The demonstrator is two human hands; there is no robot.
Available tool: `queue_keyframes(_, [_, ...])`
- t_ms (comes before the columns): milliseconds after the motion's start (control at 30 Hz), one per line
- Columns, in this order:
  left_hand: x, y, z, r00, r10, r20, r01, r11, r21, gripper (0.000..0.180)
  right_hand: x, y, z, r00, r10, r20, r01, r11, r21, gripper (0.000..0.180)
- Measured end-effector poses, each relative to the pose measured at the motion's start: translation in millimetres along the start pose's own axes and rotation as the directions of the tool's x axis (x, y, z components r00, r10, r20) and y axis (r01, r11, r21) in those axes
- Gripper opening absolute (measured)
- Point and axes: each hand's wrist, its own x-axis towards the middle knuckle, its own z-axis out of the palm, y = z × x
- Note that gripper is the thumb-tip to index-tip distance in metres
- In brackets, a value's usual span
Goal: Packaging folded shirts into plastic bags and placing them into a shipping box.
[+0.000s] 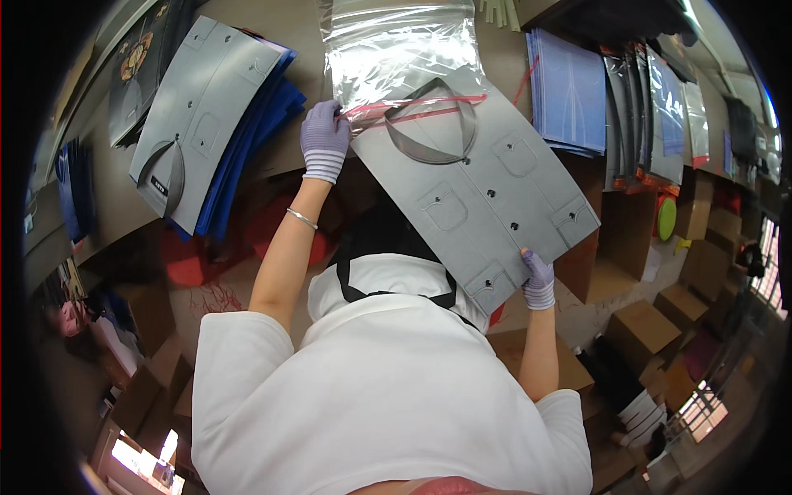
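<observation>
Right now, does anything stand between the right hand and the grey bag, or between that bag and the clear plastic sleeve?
Nothing visible does: the right hand holds the grey bag by its lower edge, and the bag's top overlaps the clear plastic sleeve held by the left hand.

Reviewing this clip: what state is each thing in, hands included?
Left hand: gloved, gripping the clear plastic bag's red-striped edge
Right hand: gloved, gripping the grey bag's lower edge
Grey bag: flat, slanted, top end overlapping the clear bag
Handle: spread in a loop
Clear plastic bag: mostly flat, wrinkled
Left stack of bags: fanned, grey one uppermost
Blue stack: piled flat
</observation>
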Motion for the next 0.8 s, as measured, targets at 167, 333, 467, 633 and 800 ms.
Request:
queue_keyframes(167, [-16,-3,-5,0.998,-0.025,0.066,0.030,0.997,-0.067,0.014,-4,4,0,0.999,-0.013,0.038,0.016,0.996,-0.091,0.051])
queue_keyframes(333, [-25,3,-15,0.978,0.205,0.040,-0.205,0.978,0.021,0.014,-18,15,0,0.996,-0.091,-0.006,0.091,0.996,-0.001,0.050])
queue_keyframes(467, [-36,6,-11,0.983,0.183,0.033,-0.185,0.981,0.062,0.016,-34,30,10,0.987,-0.114,-0.115,0.120,0.992,0.048,0.047])
queue_keyframes(633, [-46,23,-7,0.980,0.163,0.109,-0.156,0.985,-0.077,0.013,-44,54,18,0.959,-0.163,-0.233,0.158,0.987,-0.042,0.037])
queue_keyframes(800, [-43,58,-1,0.962,-0.019,0.272,0.173,0.813,-0.556,0.017,-14,51,39,0.604,-0.716,0.351,0.624,0.151,-0.767,0.025])
